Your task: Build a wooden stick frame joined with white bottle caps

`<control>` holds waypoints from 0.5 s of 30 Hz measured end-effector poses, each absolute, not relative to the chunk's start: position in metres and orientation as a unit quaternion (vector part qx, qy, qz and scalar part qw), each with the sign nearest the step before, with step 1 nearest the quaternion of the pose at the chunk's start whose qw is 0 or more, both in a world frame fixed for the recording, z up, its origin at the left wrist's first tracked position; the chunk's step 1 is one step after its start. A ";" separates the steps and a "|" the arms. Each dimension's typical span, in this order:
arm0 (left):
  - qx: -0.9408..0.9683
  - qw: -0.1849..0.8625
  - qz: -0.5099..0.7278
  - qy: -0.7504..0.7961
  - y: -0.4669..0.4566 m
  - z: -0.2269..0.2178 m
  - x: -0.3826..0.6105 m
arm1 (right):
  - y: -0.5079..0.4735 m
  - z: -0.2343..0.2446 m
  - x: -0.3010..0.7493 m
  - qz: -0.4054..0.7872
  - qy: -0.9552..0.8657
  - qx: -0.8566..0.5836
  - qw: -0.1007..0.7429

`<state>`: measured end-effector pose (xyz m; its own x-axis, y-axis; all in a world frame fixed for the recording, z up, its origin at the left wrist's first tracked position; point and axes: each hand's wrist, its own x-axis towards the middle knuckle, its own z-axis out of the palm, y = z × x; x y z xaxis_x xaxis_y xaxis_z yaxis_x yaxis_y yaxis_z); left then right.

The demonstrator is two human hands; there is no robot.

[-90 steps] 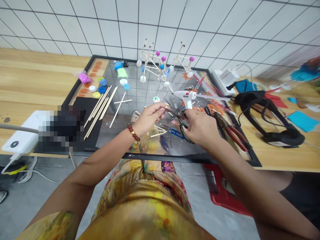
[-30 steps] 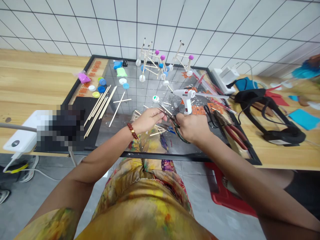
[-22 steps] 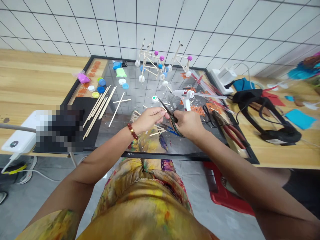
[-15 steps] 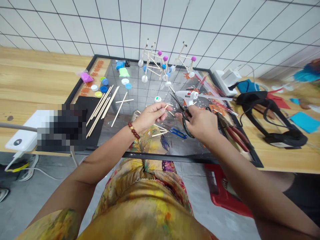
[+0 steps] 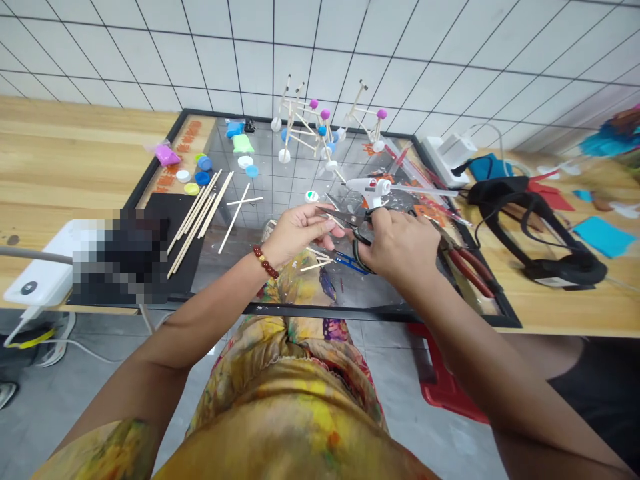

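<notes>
Right hand (image 5: 403,250) curled firmly around the dark loop handles of a pair of scissors (image 5: 345,218), fingers wrapped closed, the narrow blades now swung nearly level and pointing left instead of tilting upward, lying just over the fingertips (image 5: 327,220) of the left hand (image 5: 300,233). Left hand with fingers pressed together and slightly curved, whether pinching anything small impossible to tell from this view. Both hands and the scissors above a black-framed glass work surface (image 5: 380,313), with a white hot glue gun (image 5: 370,190) just beyond the blades, blue-handled thread snips (image 5: 347,263) just below, and red-handled pliers (image 5: 470,277) off to the right.
</notes>
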<state>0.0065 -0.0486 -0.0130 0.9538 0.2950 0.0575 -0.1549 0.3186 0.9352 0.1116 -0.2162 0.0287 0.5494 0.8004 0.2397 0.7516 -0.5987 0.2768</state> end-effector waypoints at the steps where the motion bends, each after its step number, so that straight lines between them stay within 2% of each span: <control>1: 0.565 0.811 0.139 0.062 -0.049 -0.013 0.007 | -0.216 0.028 0.112 0.173 0.444 0.877 0.070; 8: 0.548 0.820 0.152 0.060 -0.050 -0.015 0.007 | -0.211 0.026 0.110 0.153 0.443 0.880 0.077; 15: 0.556 0.814 0.144 0.091 -0.051 -0.011 0.006 | -0.206 0.032 0.105 0.059 0.432 0.894 0.106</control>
